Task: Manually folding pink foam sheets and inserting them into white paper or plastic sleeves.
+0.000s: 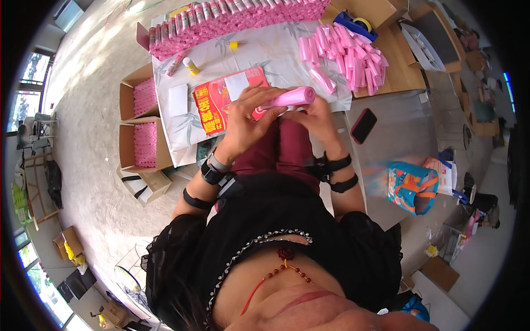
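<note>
Above my lap, a pink plastic roll (295, 97) lies nearly level between my two hands. My left hand (247, 117) has its fingers over the roll's left part and its thumb beneath. Curled round the right end from below is my right hand (319, 118), some of its fingers hidden behind the roll. Just beyond my left hand, a red and yellow printed sheet (208, 110) lies on the table, with a white paper slip (236, 85) on it. More white slips (178, 100) lie to its left. A glue stick (190, 65) stands uncapped near a yellow cap (234, 44).
Stacked pink rolls (237, 26) line the table's far edge. A loose heap of pink rolls (353, 58) lies right, near a blue tape dispenser (355, 26). Cardboard boxes of rolls (165, 144) stand left. A phone (364, 126) and a blue-orange bag (413, 186) are to the right.
</note>
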Action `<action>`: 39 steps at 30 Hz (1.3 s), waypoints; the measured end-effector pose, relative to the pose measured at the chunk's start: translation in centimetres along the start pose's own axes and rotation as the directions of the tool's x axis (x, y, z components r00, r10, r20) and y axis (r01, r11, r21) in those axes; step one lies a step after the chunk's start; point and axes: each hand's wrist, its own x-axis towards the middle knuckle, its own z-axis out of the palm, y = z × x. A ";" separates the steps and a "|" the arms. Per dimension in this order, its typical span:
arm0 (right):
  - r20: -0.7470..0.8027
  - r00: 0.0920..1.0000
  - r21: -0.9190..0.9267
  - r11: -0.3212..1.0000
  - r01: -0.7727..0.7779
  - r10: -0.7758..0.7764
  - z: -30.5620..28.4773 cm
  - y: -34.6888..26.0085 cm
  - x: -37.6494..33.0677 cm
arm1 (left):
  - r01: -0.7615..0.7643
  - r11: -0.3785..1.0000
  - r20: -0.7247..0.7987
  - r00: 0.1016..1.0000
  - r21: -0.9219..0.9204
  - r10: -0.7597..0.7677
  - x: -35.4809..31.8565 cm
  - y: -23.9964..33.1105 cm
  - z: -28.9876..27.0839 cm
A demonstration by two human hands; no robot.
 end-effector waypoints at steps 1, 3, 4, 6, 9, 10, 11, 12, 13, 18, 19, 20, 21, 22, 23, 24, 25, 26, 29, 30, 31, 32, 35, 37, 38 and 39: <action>-0.005 1.000 -0.002 1.000 -0.002 0.002 -0.3 -1.6 -0.2 | -0.017 0.997 -0.015 1.000 0.073 0.018 0.2 0.3 -0.1; -0.043 0.985 0.106 0.980 0.170 -0.167 -0.2 -5.0 -0.4 | -0.029 0.988 -0.026 0.999 0.149 0.033 0.3 0.7 -0.4; -0.053 0.978 0.056 0.977 0.204 -0.202 -0.3 -5.7 -0.4 | -0.061 0.979 -0.026 0.997 0.196 0.068 0.5 0.8 -0.4; -0.022 0.964 -0.070 0.963 0.261 -0.263 -0.5 -6.3 -0.3 | -0.094 0.966 -0.019 0.995 0.240 0.102 0.6 0.8 -0.5; 0.028 0.938 -0.220 0.914 0.342 -0.344 -0.8 -6.5 -0.2 | -0.115 0.954 -0.027 0.992 0.277 0.127 0.6 0.8 -0.4; 0.034 0.930 -0.247 0.899 0.363 -0.366 -0.8 -6.4 -0.2 | -0.094 0.965 -0.041 0.993 0.245 0.107 0.6 1.0 -0.5; 0.034 0.931 -0.244 0.900 0.360 -0.363 -0.8 -6.2 -0.2 | -0.073 0.975 -0.054 0.995 0.212 0.086 0.6 1.2 -0.5; 0.008 0.927 -0.228 0.902 0.366 -0.374 -0.8 -5.9 -0.1 | -0.068 0.974 -0.053 0.995 0.214 0.081 0.5 1.2 -0.5; -0.016 0.923 -0.210 0.904 0.372 -0.383 -0.7 -5.6 0.0 | -0.042 0.986 -0.078 0.995 0.160 0.055 0.3 1.2 -0.5; -0.061 0.953 0.002 0.955 0.296 -0.296 -0.5 -3.2 0.7 | 0.050 0.995 -0.121 0.992 0.083 -0.040 -0.8 -0.4 -0.9; -0.076 0.965 0.066 0.965 0.256 -0.251 -0.4 -2.9 0.8 | 0.131 0.990 -0.118 0.984 -0.053 -0.136 -1.1 -0.9 -1.0; -0.084 0.965 0.080 0.964 0.255 -0.249 -0.3 -2.6 0.9 | 0.207 0.960 -0.105 0.968 -0.188 -0.229 -1.5 -1.2 -1.2; -0.072 0.968 0.090 0.965 0.248 -0.242 -0.1 -2.3 0.9 | 0.218 0.959 -0.115 0.964 -0.182 -0.241 -1.8 -1.5 -1.2; -0.114 0.968 0.164 0.957 0.240 -0.224 0.1 -2.0 0.9 | 0.238 0.905 -0.119 0.948 -0.353 -0.296 -1.8 -1.5 -1.2; -0.153 0.967 0.236 0.943 0.234 -0.202 0.4 -1.6 1.0 | 0.244 0.823 -0.115 0.930 -0.514 -0.348 -1.8 -1.6 -1.1; -0.174 0.960 0.243 0.935 0.256 -0.218 0.7 -1.3 1.1 | 0.260 0.763 -0.079 0.923 -0.592 -0.376 -1.8 -1.7 -1.2; -0.163 0.963 0.248 0.935 0.252 -0.216 1.1 -1.1 1.1 | 0.259 0.765 -0.090 0.920 -0.589 -0.381 -1.9 -1.6 -0.9; -0.189 0.957 0.267 0.927 0.265 -0.219 1.4 -0.8 1.1 | 0.252 0.700 -0.095 0.904 -0.669 -0.416 -1.8 -1.5 -0.5; -0.241 0.940 0.270 0.913 0.305 -0.243 2.5 -0.3 0.9 | 0.246 0.595 -0.081 0.880 -0.765 -0.469 -1.8 -1.2 0.4; -0.274 0.925 0.253 0.908 0.334 -0.264 2.9 -0.1 0.9 | 0.267 0.520 -0.046 0.857 -0.812 -0.513 -1.9 -1.5 1.0; -0.268 0.927 0.253 0.909 0.332 -0.265 3.4 0.2 0.9 | 0.283 0.441 -0.009 0.833 -0.852 -0.553 -2.1 -1.7 1.6; -0.310 0.910 0.216 0.912 0.349 -0.275 3.9 0.6 1.0 | 0.248 0.387 -0.003 0.839 -0.888 -0.544 -2.2 -1.6 2.2; -0.360 0.891 0.194 0.912 0.361 -0.276 5.9 0.9 0.9 | 0.214 0.340 -0.024 0.816 -0.916 -0.578 -2.3 -2.0 3.0; -0.400 0.884 0.264 0.893 0.364 -0.242 7.0 1.0 0.7 | 0.194 0.331 -0.025 0.831 -0.924 -0.556 -2.3 -2.1 3.0; -0.416 0.878 0.263 0.893 0.366 -0.238 7.3 1.3 0.7 | 0.178 0.320 -0.023 0.844 -0.930 -0.535 -2.2 -2.2 3.0; -0.414 0.878 0.263 0.892 0.368 -0.240 7.4 1.3 0.7 | 0.176 0.322 -0.025 0.845 -0.930 -0.534 -2.1 -2.2 2.9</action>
